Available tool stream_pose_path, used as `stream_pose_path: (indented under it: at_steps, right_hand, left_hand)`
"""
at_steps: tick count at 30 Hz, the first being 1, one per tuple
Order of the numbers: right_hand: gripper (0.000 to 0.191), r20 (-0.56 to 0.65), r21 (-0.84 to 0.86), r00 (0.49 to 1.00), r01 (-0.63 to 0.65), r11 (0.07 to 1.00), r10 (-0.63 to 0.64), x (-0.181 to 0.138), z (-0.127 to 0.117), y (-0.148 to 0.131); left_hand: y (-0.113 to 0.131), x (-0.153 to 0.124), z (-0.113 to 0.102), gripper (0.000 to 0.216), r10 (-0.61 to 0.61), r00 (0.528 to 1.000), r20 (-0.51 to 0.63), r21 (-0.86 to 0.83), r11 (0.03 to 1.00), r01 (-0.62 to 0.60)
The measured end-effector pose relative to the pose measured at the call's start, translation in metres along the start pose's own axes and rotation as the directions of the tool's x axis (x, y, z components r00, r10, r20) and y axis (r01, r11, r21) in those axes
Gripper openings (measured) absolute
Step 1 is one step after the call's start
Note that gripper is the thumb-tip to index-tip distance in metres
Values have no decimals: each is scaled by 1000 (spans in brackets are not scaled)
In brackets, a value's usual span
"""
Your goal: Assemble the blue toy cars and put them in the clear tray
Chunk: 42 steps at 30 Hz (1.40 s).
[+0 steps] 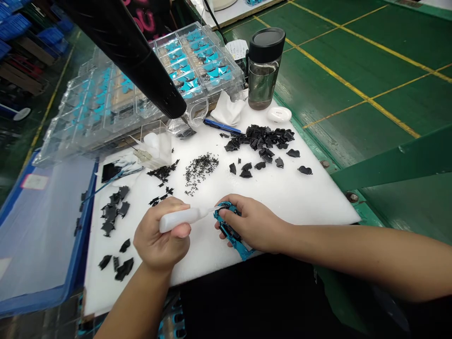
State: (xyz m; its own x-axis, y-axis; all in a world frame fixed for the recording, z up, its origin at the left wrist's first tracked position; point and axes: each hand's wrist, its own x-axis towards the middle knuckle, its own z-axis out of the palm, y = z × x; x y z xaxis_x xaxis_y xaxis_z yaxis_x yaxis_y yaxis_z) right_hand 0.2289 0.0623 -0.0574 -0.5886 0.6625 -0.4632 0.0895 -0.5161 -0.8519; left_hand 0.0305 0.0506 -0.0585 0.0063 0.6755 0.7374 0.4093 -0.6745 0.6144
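Note:
My left hand (158, 238) is closed round a small white squeeze bottle (181, 219) with a thin nozzle. The nozzle tip meets the upper end of a blue and black plastic part (244, 249), though I cannot tell whether it touches. My right hand (252, 221) grips that part near the front edge of the white foam sheet, thumb on top, hiding some of it. Beyond my hands lies a scatter of tiny black pieces (201, 167). A heap of black curved caps (261, 139) lies further right, and more black pieces (111, 212) lie at left.
A black tube (141, 61) reaches in from the upper left. Clear divided trays (106, 113) of blue parts stand behind. A tumbler (263, 75), a white case (278, 114) and a blue pen-like tool (222, 126) are at the back. A blue bin (70, 273) borders the left side.

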Motion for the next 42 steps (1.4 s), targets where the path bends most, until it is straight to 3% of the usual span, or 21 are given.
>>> stream_pose_path:
  at_steps: [9,25,31,35,39,42]
  right_hand:
    - [12,-11,9,1000,-2,1000,2,0,0,0]
    - [13,-16,-2,1000,5,1000,-5,0,0,1]
    - [9,-19,27,999,-28,999,28,-1,-1,0]
    - [12,-14,93,998,-59,994,60,-1,-1,-3]
    - [12,-10,176,994,-106,979,110,-2,-1,-6]
    - [13,-18,171,993,-109,979,114,-2,-1,-6]
  left_hand:
    - [3,1,-1,26,-50,998,-42,4,999,51]
    - [4,1,0,27,-12,1000,4,16,1000,12]
    - [7,9,3,39,-71,956,-285,9,997,76]
    - [2,12,-4,44,-63,929,-364,-43,998,51]
    - [1,11,-8,39,-19,938,-346,-52,999,1]
    - [4,8,-8,34,30,973,-230,11,1000,-28]
